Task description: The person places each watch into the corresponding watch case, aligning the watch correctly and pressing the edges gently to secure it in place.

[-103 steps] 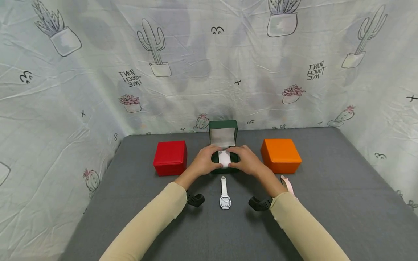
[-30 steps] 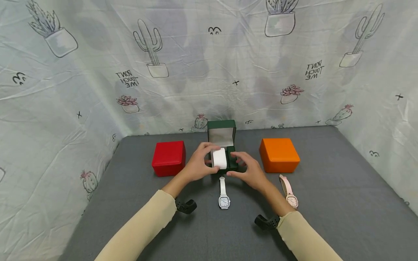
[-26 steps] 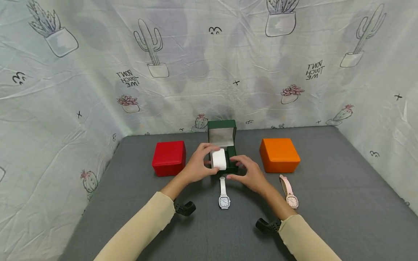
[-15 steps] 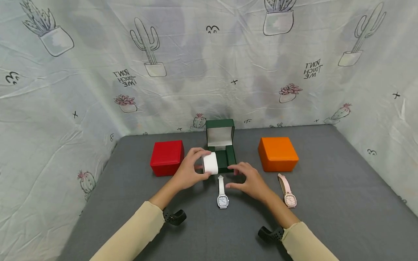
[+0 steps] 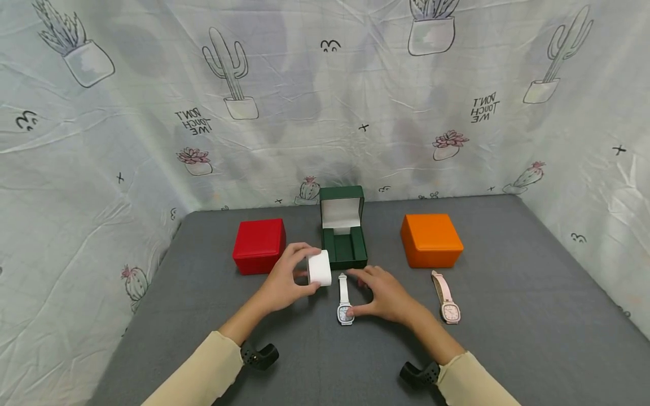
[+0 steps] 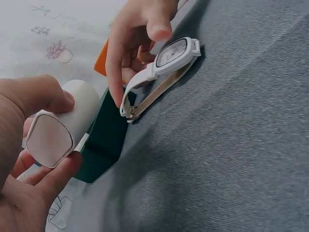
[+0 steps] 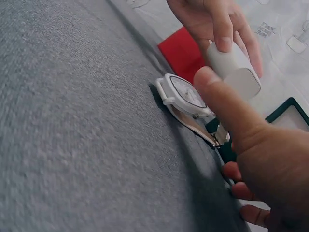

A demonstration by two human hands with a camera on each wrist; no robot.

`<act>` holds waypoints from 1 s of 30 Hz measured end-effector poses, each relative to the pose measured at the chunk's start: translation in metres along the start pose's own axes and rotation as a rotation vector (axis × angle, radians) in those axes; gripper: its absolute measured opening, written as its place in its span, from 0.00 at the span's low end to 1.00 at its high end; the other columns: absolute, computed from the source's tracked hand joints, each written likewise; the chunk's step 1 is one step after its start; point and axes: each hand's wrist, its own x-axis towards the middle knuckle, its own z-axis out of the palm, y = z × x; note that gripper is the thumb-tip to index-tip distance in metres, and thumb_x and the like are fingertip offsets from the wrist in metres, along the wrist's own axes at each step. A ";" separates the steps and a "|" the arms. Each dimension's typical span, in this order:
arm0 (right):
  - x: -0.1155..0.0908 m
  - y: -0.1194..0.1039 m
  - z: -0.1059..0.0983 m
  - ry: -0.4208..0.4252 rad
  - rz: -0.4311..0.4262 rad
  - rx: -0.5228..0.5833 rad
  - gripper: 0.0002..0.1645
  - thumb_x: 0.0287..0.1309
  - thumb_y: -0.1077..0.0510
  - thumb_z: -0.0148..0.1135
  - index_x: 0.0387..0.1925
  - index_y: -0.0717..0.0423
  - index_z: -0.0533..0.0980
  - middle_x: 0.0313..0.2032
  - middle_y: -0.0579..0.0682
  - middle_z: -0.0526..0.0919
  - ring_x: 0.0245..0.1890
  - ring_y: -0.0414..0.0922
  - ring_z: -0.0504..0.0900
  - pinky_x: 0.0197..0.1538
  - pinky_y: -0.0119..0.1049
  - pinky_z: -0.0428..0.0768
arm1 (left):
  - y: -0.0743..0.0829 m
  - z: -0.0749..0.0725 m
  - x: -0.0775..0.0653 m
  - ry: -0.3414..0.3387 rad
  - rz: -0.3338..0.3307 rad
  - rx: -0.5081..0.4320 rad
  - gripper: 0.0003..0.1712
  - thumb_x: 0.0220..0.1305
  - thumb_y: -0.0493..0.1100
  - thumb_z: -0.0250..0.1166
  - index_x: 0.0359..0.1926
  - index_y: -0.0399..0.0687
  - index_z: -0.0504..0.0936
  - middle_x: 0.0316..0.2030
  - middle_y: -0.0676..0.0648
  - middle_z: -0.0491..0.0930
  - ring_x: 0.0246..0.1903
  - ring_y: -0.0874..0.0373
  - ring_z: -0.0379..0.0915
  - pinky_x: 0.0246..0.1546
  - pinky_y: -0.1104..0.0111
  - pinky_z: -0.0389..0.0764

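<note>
My left hand (image 5: 282, 283) pinches a white watch cushion (image 5: 320, 268) between thumb and fingers, raised in front of the green watch box (image 5: 347, 264). The box stands with its lid up and its inner compartment bare. A white wristwatch (image 5: 343, 288) lies on the table just in front of it, dial towards me. My right hand (image 5: 388, 296) hovers at the watch's right side, thumb over the dial and index finger near the strap's far end. In the left wrist view the watch (image 6: 174, 55) rests on its side-looped strap, with the right hand's fingers loosely spread beside it.
A closed red box (image 5: 259, 245) stands left of the green one, and a closed orange box (image 5: 433, 241) to its right. A wristwatch with a pink strap (image 5: 444, 288) lies in front of the orange box. Behind the grey table (image 5: 482, 338) hangs a printed white curtain (image 5: 315, 84).
The left hand has lifted the cushion out of the green box and drawn it left and towards me. The right hand has moved from the box down to the white watch.
</note>
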 end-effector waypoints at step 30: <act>-0.007 -0.007 0.009 0.018 -0.073 0.037 0.49 0.37 0.27 0.71 0.61 0.44 0.72 0.58 0.46 0.73 0.56 0.47 0.74 0.58 0.52 0.75 | -0.005 0.016 -0.023 -0.038 0.005 0.000 0.35 0.53 0.36 0.72 0.62 0.55 0.72 0.60 0.50 0.64 0.58 0.54 0.64 0.51 0.63 0.82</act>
